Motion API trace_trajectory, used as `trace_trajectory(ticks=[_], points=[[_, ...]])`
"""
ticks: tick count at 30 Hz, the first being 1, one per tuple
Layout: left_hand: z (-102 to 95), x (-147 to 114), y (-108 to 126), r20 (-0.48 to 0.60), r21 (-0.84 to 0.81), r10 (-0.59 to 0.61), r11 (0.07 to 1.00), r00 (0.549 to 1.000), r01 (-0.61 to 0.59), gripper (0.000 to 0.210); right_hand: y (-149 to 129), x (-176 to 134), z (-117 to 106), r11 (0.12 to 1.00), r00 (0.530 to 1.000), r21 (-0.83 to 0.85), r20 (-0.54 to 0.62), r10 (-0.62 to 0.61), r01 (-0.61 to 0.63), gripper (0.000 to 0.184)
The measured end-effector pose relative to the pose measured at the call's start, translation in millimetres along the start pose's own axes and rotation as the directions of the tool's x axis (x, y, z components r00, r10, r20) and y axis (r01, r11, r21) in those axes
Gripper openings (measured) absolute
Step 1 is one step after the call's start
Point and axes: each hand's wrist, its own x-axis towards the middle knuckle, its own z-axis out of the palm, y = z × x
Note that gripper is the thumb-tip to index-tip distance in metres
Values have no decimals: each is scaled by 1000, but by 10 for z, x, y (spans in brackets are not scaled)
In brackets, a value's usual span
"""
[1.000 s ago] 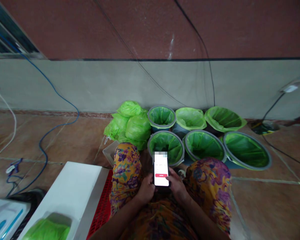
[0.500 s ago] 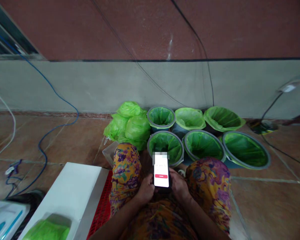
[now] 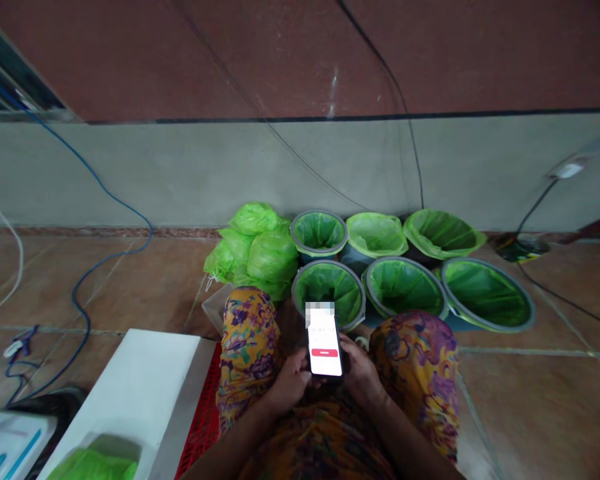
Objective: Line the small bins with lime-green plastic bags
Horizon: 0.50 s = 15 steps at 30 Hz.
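Observation:
A smartphone point(image 3: 325, 345) with a bright white screen and a red button is held upright between my two hands, over my lap. My left hand point(image 3: 294, 381) grips its left edge, and my right hand point(image 3: 363, 373) wraps its right edge; the fingers behind the phone are hidden. Just beyond it stands a grey-rimmed bin point(image 3: 330, 293) with a green liner. More lined bins stand around it in two rows, among them a front middle bin point(image 3: 405, 288) and a front right bin point(image 3: 487, 293). Left of them is a pile of filled green bags point(image 3: 260, 250).
A white box point(image 3: 135, 373) stands at my left, a green bag point(image 3: 95, 465) on its near end. Beside it is a red perforated surface point(image 3: 200, 407). A blue cable point(image 3: 83, 287) crosses the tiled floor. A black cord point(image 3: 540, 207) hangs at the right by the wall.
The view has shifted slightly, so the bins and box appear a little further left. Both hands still hold the phone, which tilts slightly more. The digits on its screen have changed.

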Motion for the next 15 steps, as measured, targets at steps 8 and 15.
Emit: trace_trajectory(ticks=[8, 15], points=[[24, -14, 16, 23, 48, 11, 999, 1000, -12, 57, -52, 1, 34, 954, 975, 211, 100, 197, -214, 26], [23, -26, 24, 12, 59, 27, 998, 1000, -28, 53, -3, 38, 1, 950, 977, 229, 65, 203, -213, 23]])
